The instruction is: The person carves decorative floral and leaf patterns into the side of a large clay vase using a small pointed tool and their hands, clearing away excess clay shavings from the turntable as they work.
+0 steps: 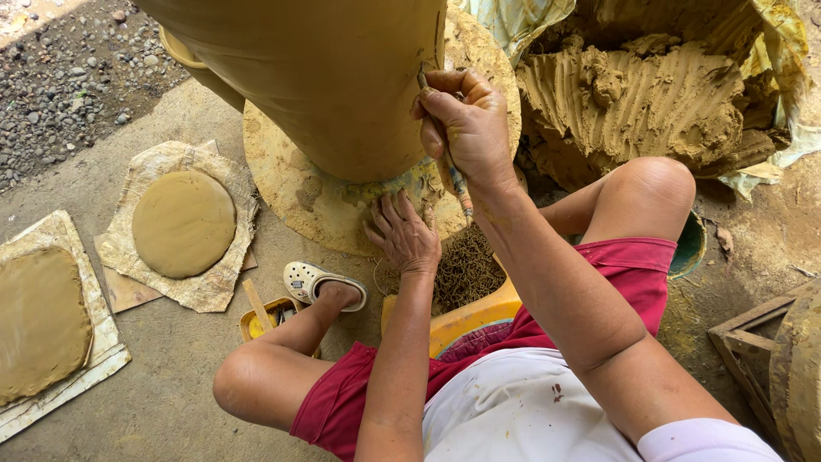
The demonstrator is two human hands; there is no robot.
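Head view: hands work on a big clay pot.
Right hand (466, 128) is closed around a thin stick tool (451, 167), its tip against the smooth, tan, wet-looking pot (333, 85). Just below, left hand (402, 233) lies open, fingers touching the pot's bottom edge on a round muddy board (291, 192).

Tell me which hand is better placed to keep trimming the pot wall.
Right, likely. The right hand already grips the thin tool with its tip against the clay pot wall. The left hand lies low, fingers at the pot's base on the round board, holding no tool.
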